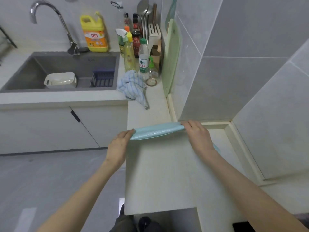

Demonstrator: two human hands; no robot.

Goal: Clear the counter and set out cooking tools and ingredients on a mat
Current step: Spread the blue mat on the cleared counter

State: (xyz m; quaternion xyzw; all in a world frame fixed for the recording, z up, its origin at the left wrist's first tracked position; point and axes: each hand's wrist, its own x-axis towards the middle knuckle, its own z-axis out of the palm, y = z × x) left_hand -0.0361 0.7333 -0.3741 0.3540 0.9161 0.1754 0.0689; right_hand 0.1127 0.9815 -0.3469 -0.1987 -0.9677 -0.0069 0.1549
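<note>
Mat (157,131): pale blue, rolled into a tube, lying crosswise on the bench (150,114), close to the wall. Left hand (119,146) grips the roll's left end and right hand (198,136) curls over its right end. The hands are well apart, with the roll spanning between them. Step judged: laying out the mat; no tools set out yet. Next move likely calls for an even unrolling, both ends level. Beyond: striped cloth (132,86) and bottles (143,59) occupy the far bench beside the sink (30,71)
</note>
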